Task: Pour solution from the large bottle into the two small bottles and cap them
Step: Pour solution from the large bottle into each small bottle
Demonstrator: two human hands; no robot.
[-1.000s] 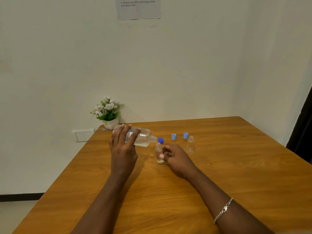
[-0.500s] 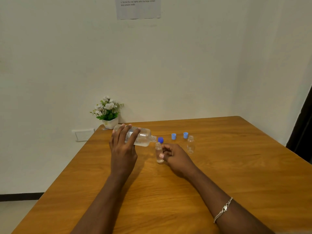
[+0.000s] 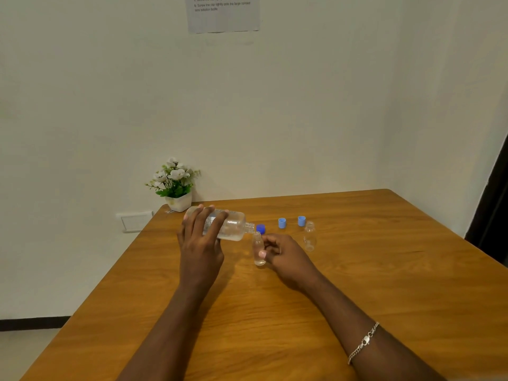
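At the mouth of the large bottle (image 3: pixel 228 228), that's where the action is. The left hand (image 3: pixel 200 243) has its fingers wrapped over the bottle's body, which is tipped almost flat. The neck points across toward the right hand (image 3: pixel 286 254), and its lip sits just above the opening of the first small bottle (image 3: pixel 258 250). The right hand pinches that little bottle between thumb and fingers, roughly upright, base down at the table (image 3: pixel 384 270), with a shallow layer of clear liquid at its bottom. Whether a stream is running I can't make out; it would be too fine and too clear. This looks like the first fill, and early in it. To do it well, add tilt in small amounts: the large bottle seems only partly full, and a sudden tip could surge past that narrow neck. Hold the lip close over the opening and centred, and make the pinch firm so the small bottle can't topple. Just beyond the right hand's fingertips lies the dark blue cap (image 3: pixel 260 228). Farther out on that hand's outer side stand one light blue cap (image 3: pixel 282 223), another light blue cap (image 3: pixel 301 221) and the second small bottle (image 3: pixel 309 237), uncapped and apparently empty. Watch the level, and bring the big bottle back up before the liquid reaches the neck.
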